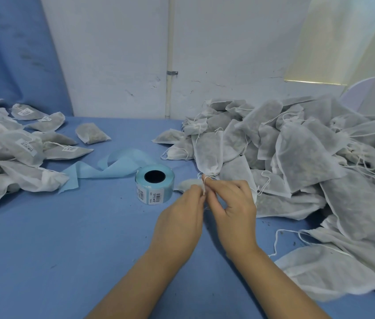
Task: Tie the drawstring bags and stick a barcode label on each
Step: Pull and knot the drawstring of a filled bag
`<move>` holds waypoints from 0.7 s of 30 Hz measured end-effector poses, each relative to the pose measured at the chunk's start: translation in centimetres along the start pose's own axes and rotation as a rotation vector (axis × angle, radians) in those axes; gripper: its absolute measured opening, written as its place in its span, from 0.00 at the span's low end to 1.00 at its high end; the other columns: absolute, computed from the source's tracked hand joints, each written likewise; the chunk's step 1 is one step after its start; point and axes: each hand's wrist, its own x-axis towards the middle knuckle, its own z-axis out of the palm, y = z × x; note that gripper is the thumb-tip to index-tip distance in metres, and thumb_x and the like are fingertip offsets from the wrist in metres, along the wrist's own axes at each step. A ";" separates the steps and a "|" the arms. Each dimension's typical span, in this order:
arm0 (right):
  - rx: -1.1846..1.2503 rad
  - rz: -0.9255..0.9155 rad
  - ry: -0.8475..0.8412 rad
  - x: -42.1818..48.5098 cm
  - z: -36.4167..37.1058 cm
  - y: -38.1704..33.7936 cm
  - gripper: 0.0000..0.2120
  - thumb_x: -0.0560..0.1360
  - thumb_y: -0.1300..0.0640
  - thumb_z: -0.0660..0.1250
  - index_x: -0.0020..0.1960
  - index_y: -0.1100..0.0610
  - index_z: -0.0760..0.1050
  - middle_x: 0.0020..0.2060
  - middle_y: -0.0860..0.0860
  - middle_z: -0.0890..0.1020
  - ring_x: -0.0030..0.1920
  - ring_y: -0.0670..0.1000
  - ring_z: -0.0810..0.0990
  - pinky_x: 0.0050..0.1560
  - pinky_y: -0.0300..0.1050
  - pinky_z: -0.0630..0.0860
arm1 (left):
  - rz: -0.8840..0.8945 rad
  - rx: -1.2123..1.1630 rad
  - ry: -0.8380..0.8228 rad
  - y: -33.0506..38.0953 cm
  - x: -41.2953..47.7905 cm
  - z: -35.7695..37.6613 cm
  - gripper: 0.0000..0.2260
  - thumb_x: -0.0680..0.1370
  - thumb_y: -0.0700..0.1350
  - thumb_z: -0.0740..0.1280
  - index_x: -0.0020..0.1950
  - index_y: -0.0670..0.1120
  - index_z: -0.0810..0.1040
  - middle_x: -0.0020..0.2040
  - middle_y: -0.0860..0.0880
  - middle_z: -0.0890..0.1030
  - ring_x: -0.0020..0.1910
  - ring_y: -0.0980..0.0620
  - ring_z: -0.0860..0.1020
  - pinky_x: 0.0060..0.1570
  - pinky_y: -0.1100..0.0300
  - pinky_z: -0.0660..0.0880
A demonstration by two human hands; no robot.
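Here, the left hand (179,217) and right hand (234,208) are each pinching the thin white drawstring (204,188) of a gauzy white bag (208,150). It is lying neck-gathered, greyish filling showing through, against the untied pile (308,146), near the label roll (154,183).

**Blue table, bags on both sides**

So the table (43,249) is covered in a blue cloth, and the label roll (154,184) sits about mid-table with its core hole facing up. A light-blue backing strip (112,166) curls away to the left of the roll. Further left, well apart, is the labelled bag heap (9,153). Behind the roll and to the left lies one lone bag (92,133). Right of the roll is the big heap (308,157) of plain bags, loose strings everywhere, with dark crumbs (267,223) on the cloth beside it.
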 end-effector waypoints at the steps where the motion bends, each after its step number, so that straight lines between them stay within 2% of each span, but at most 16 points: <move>1: 0.046 0.052 -0.008 0.0 0.0 -0.2 0.10 0.74 0.59 0.68 0.53 0.52 0.83 0.43 0.37 0.82 0.47 0.41 0.71 0.51 0.28 0.67 | -0.053 -0.024 -0.023 0.0 -0.1 -0.1 0.07 0.82 0.50 0.54 0.48 0.49 0.66 0.42 0.51 0.78 0.41 0.49 0.76 0.42 0.54 0.71; 3: 0.214 0.228 -0.023 0.0 0.0 -0.4 0.09 0.73 0.60 0.71 0.48 0.47 0.83 0.38 0.35 0.82 0.48 0.39 0.74 0.50 0.26 0.68 | -0.166 -0.185 -0.049 0.0 -0.1 -0.3 0.07 0.82 0.51 0.55 0.46 0.50 0.65 0.40 0.52 0.80 0.41 0.53 0.78 0.43 0.54 0.72; 5: 0.413 0.435 -0.051 0.3 -0.1 -0.5 0.09 0.71 0.60 0.74 0.43 0.46 0.84 0.39 0.37 0.84 0.46 0.37 0.79 0.47 0.26 0.71 | -0.294 -0.381 -0.026 -0.3 0.2 -0.2 0.06 0.82 0.48 0.57 0.46 0.51 0.68 0.38 0.53 0.81 0.36 0.60 0.79 0.41 0.57 0.74; 7: 0.534 0.541 -0.118 0.7 -0.3 -0.5 0.07 0.71 0.61 0.74 0.41 0.49 0.85 0.39 0.40 0.85 0.44 0.39 0.83 0.44 0.27 0.73 | -0.385 -0.538 0.020 -0.7 0.6 -0.1 0.05 0.82 0.46 0.58 0.46 0.51 0.69 0.36 0.54 0.80 0.33 0.57 0.81 0.35 0.58 0.74; 9: 0.558 0.561 -0.191 0.9 -0.3 -0.6 0.07 0.71 0.62 0.73 0.40 0.50 0.85 0.38 0.43 0.86 0.43 0.40 0.84 0.43 0.28 0.74 | -0.448 -0.642 0.057 -0.9 0.9 -0.2 0.04 0.82 0.44 0.57 0.48 0.49 0.69 0.35 0.53 0.80 0.31 0.53 0.81 0.30 0.62 0.72; 12: 0.508 0.516 -0.272 0.8 -0.3 -0.8 0.09 0.71 0.62 0.73 0.39 0.48 0.84 0.38 0.43 0.86 0.44 0.43 0.84 0.46 0.34 0.75 | -0.407 -0.580 0.123 -1.1 0.8 -0.2 0.04 0.82 0.45 0.58 0.47 0.49 0.70 0.33 0.52 0.81 0.29 0.59 0.79 0.30 0.71 0.69; 15: 0.231 0.380 -0.290 0.6 -0.3 -0.9 0.07 0.71 0.58 0.73 0.38 0.45 0.84 0.38 0.40 0.84 0.50 0.42 0.76 0.52 0.33 0.69 | -0.294 -0.499 0.163 -0.5 0.4 -0.4 0.05 0.81 0.45 0.60 0.47 0.53 0.71 0.31 0.50 0.80 0.31 0.63 0.77 0.35 0.75 0.68; 18: 0.147 0.287 -0.233 0.4 -0.1 -1.4 0.03 0.70 0.58 0.74 0.38 0.52 0.83 0.42 0.41 0.80 0.48 0.40 0.73 0.49 0.31 0.68 | -0.275 -0.557 0.174 0.0 0.1 -0.2 0.06 0.81 0.44 0.60 0.46 0.53 0.72 0.27 0.45 0.78 0.25 0.58 0.75 0.30 0.72 0.68; 20: 0.216 0.368 -0.207 0.3 0.1 -1.8 0.07 0.69 0.60 0.74 0.35 0.53 0.78 0.47 0.45 0.73 0.42 0.40 0.73 0.44 0.32 0.70 | -0.321 -0.700 0.215 0.3 0.1 0.1 0.06 0.81 0.42 0.61 0.45 0.49 0.73 0.33 0.47 0.82 0.24 0.53 0.75 0.28 0.65 0.71; 21: 0.277 0.445 -0.200 0.4 0.2 -2.0 0.09 0.69 0.61 0.74 0.34 0.53 0.76 0.47 0.47 0.71 0.39 0.40 0.73 0.42 0.34 0.72 | -0.343 -0.787 0.229 0.5 0.2 0.1 0.05 0.81 0.41 0.61 0.45 0.47 0.73 0.39 0.49 0.83 0.27 0.52 0.78 0.29 0.63 0.74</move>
